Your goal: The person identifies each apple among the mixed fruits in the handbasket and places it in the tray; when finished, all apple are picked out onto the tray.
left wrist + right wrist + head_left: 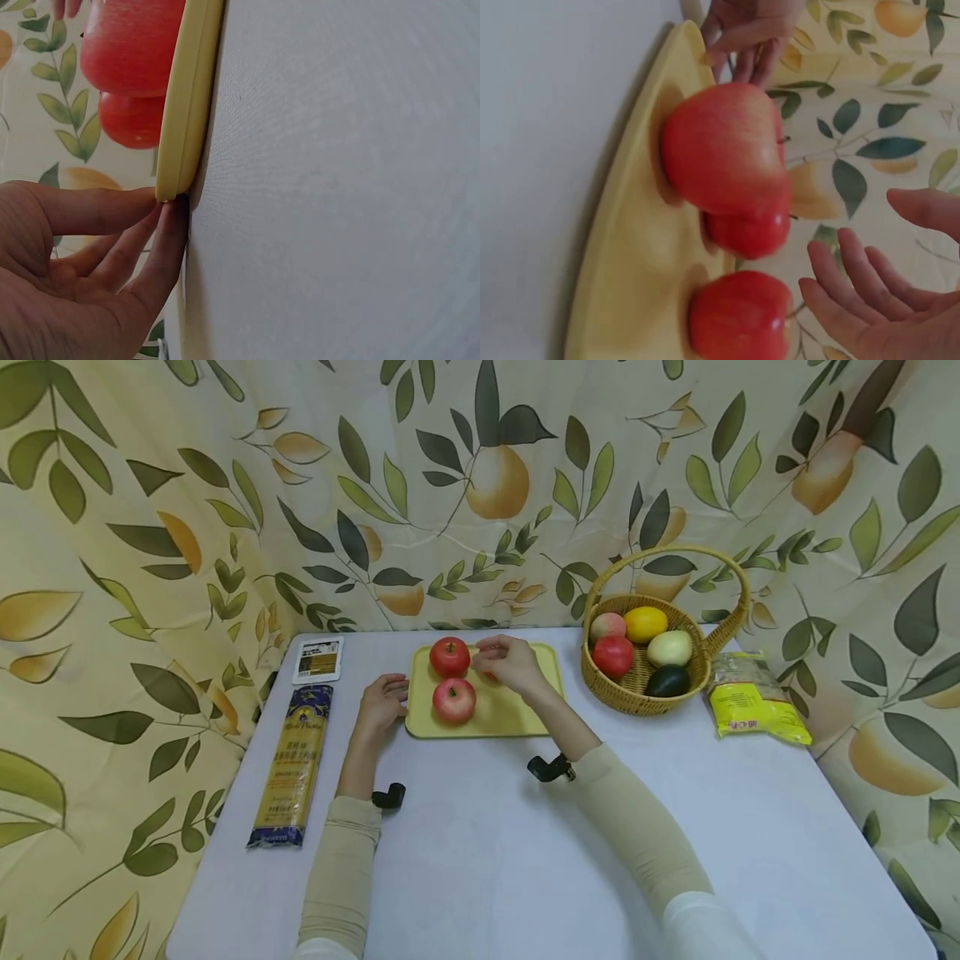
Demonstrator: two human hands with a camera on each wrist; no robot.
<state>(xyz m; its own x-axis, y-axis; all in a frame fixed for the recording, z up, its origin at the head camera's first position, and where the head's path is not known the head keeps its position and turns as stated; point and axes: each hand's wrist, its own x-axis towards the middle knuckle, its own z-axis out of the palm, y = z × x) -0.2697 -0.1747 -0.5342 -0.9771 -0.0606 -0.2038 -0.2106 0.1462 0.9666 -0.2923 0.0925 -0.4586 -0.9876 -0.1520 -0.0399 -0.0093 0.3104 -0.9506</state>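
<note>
Three red apples are on a yellow tray [517, 725]. The near apple [454, 701] and the far apple [450, 657] sit at the tray's left side. A third apple [739, 315] lies to their right, mostly hidden under the right hand in the head view. My left hand [381, 703] is at the tray's left edge; in the left wrist view its thumb and fingers pinch the rim. My right hand [513, 664] hovers over the third apple. In the right wrist view, its fingers are spread apart from that apple and hold nothing.
To the right, a wicker basket [637, 701] with a tall handle holds several fruits. Beside it lies a yellow snack bag [757, 702]. On the left are a long blue-and-gold pasta pack [292, 768] and a small white-edged package [318, 660]. Patterned curtain hangs behind the table.
</note>
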